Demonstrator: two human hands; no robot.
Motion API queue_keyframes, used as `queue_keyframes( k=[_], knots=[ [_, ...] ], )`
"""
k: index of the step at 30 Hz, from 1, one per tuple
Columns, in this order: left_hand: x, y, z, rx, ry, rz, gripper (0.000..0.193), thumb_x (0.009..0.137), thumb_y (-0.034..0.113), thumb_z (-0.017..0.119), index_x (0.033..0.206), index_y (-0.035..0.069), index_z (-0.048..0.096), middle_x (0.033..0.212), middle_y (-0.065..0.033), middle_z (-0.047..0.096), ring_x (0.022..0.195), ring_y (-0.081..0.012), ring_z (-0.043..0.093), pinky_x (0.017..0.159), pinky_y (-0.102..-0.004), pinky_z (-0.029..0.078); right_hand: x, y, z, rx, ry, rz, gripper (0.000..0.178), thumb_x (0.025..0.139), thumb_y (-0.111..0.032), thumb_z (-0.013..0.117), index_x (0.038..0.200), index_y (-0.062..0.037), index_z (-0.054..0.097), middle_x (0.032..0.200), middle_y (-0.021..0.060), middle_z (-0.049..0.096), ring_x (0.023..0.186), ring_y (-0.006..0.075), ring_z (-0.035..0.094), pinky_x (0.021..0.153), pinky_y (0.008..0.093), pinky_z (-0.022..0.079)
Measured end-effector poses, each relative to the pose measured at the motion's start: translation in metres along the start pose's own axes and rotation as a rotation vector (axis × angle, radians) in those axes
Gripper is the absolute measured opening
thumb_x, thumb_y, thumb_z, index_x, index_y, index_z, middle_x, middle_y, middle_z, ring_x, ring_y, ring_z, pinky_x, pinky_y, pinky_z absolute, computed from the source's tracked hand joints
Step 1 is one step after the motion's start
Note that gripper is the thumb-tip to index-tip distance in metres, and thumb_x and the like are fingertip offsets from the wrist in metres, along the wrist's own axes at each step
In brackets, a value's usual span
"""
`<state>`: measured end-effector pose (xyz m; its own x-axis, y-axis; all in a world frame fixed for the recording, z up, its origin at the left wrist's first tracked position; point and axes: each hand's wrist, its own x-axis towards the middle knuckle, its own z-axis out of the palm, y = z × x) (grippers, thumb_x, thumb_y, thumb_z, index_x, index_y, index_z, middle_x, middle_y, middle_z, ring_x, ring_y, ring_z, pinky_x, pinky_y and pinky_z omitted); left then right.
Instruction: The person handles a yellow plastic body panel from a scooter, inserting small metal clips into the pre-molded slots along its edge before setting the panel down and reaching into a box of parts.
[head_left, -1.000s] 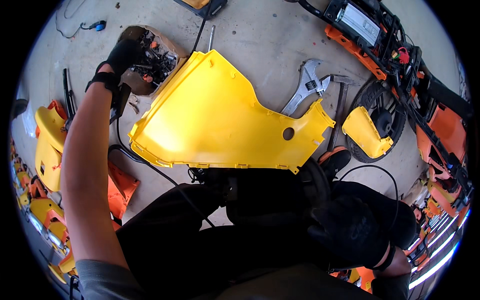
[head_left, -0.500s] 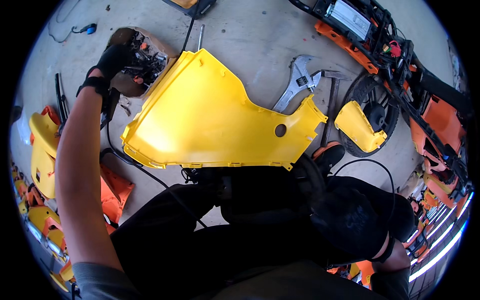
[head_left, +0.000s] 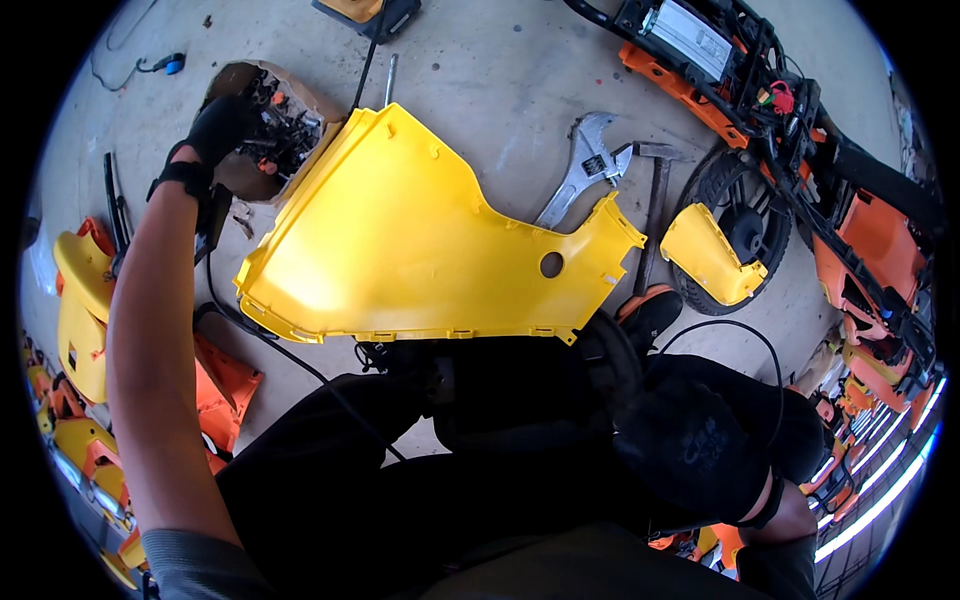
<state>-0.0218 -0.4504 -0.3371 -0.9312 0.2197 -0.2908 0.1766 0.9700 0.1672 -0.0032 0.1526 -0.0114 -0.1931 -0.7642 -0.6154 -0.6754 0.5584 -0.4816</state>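
My left hand (head_left: 220,130), in a black glove, reaches into an open cardboard box (head_left: 325,110) at the upper left. Dark small hardware (head_left: 285,130), with a few orange bits, fills the box; the fingers blend into the shadow there. A large yellow plastic panel (head_left: 400,240) with a round hole and clips along its edge lies in front of me, over my lap. My right hand (head_left: 690,440), also black-gloved, rests by my right leg; its fingers are lost against dark clothing.
An adjustable wrench (head_left: 582,165) and a hammer (head_left: 657,200) lie beyond the panel. Right of them, a small yellow cover (head_left: 712,255) leans on a wheel (head_left: 760,215) below a black and orange vehicle frame (head_left: 690,85). A black cable (head_left: 300,360) crosses my left leg. Orange panels (head_left: 222,390) lie left.
My left hand has shifted slightly within the box, uncovering more of the hardware. The whole view has slid a little; the panel and my right hand otherwise keep their places.
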Motion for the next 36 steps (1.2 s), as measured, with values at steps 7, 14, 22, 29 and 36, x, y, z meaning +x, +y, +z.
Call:
queue_keyframes(
  k=[7, 14, 22, 29, 36],
  knots=[
    [-0.003, -0.023, 0.022, 0.150, 0.039, 0.033, 0.010, 0.082, 0.013, 0.061, 0.077, 0.012, 0.070, 0.079, -0.0111, 0.067, 0.077, -0.0304, 0.065, 0.067, -0.0411, 0.051, 0.000, -0.001, -0.004, -0.026, 0.013, -0.018, 0.014, 0.083, -0.020, 0.066, 0.090, -0.0077, 0.066, 0.091, 0.0098, 0.062, 0.092, 0.0271, 0.061, 0.073, 0.0398, 0.051],
    [-0.003, -0.015, 0.015, -0.103, 0.003, -0.034, 0.012, 0.084, 0.017, 0.063, 0.083, 0.010, 0.072, 0.084, -0.0129, 0.069, 0.085, -0.0296, 0.067, 0.071, -0.0407, 0.052, 0.000, 0.001, -0.004, -0.001, 0.011, -0.018, 0.017, 0.084, -0.020, 0.065, 0.094, -0.0069, 0.066, 0.096, 0.0106, 0.064, 0.094, 0.0274, 0.062, 0.074, 0.0398, 0.051],
    [0.022, 0.021, -0.013, -0.088, 0.120, -0.270, 0.017, 0.089, 0.021, 0.060, 0.092, 0.009, 0.072, 0.091, -0.0119, 0.072, 0.086, -0.0296, 0.068, 0.078, -0.0415, 0.053, 0.006, -0.012, -0.010, 0.173, -0.056, 0.091, 0.021, 0.090, -0.016, 0.063, 0.108, -0.0058, 0.066, 0.112, 0.0168, 0.063, 0.101, 0.0305, 0.063, 0.084, 0.0433, 0.052],
    [0.008, 0.007, -0.007, -0.025, -0.067, -0.331, 0.012, 0.084, 0.012, 0.058, 0.081, 0.011, 0.069, 0.084, -0.0103, 0.068, 0.082, -0.0283, 0.066, 0.073, -0.0374, 0.054, 0.000, -0.008, -0.004, 0.190, 0.007, 0.112, 0.022, 0.089, -0.020, 0.066, 0.108, -0.0092, 0.068, 0.103, 0.0133, 0.066, 0.097, 0.0318, 0.063, 0.088, 0.0441, 0.051],
    [0.003, 0.014, -0.016, -0.175, -0.030, -0.316, 0.014, 0.084, 0.016, 0.059, 0.080, 0.012, 0.072, 0.084, -0.0113, 0.070, 0.084, -0.0287, 0.067, 0.076, -0.0377, 0.054, 0.005, -0.007, -0.007, 0.150, -0.023, 0.106, 0.020, 0.089, -0.021, 0.066, 0.105, -0.0095, 0.068, 0.099, 0.0131, 0.066, 0.097, 0.0318, 0.063, 0.089, 0.0441, 0.051]
  ],
)
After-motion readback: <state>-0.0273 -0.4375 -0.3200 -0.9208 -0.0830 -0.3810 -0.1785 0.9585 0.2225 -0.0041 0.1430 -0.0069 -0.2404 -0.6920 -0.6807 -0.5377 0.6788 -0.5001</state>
